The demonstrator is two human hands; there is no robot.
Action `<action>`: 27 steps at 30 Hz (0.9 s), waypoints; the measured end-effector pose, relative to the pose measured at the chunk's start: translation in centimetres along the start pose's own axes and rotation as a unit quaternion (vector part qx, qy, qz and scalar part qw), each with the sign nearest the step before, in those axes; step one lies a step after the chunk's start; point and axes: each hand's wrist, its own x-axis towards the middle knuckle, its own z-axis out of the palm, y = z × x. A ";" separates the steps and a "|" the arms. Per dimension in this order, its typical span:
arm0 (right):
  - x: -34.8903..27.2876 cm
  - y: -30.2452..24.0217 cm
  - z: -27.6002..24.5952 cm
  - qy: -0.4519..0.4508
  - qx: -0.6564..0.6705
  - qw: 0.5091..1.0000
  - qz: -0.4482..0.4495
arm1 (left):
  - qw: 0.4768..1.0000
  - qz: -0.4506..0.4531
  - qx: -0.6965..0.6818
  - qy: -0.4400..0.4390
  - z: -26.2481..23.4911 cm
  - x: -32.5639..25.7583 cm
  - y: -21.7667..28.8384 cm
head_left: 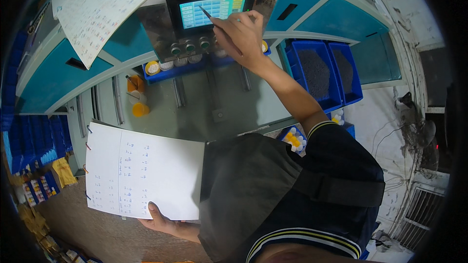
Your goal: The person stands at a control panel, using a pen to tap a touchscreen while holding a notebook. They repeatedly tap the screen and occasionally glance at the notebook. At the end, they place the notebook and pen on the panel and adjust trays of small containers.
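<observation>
The right hand [240, 36], fingers pinched on a dark pen [205, 12], holds its tip at the far screen [217, 9], while the left hand [163, 225], thumb on top, grips the ring-bound notebook [146, 173] at near left.

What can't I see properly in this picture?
All in the head view:
Left hand: most fingers are hidden behind the ring-bound notebook.
Control-panel screen: its lower right corner is covered by the right hand.
Dark bits in the blue bin: too small to tell apart.
Handwritten sheet: cut off by the top edge.
</observation>
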 end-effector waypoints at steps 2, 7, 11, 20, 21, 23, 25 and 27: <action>-0.5 -0.1 -0.1 -0.006 0.012 1.000 0.001 | 1.000 -0.006 0.006 0.011 0.2 -0.2 0.1; -1.5 -0.2 0.3 -0.024 0.034 0.999 -0.002 | 1.000 -0.010 -0.002 0.021 0.4 -0.5 0.3; -1.8 0.0 0.1 -0.023 0.030 0.999 0.004 | 1.000 -0.009 -0.001 0.021 0.4 -0.4 0.4; -0.9 0.3 -0.8 0.000 -0.007 1.000 0.005 | 1.000 -0.002 0.011 0.015 -0.6 0.1 -0.6; -1.0 0.4 -0.8 -0.011 -0.016 1.000 0.010 | 1.000 0.000 0.011 0.010 -0.7 0.1 -0.8; -1.7 0.3 -1.1 -0.018 -0.014 1.000 0.008 | 1.000 -0.006 0.006 0.005 -1.0 0.3 -1.0; -2.5 0.5 -1.2 -0.029 -0.008 0.999 0.014 | 1.000 -0.007 -0.002 0.005 -1.0 0.4 -1.2; -3.2 0.7 -1.2 -0.025 0.004 1.000 0.016 | 1.000 0.000 -0.015 0.012 -0.9 0.3 -1.2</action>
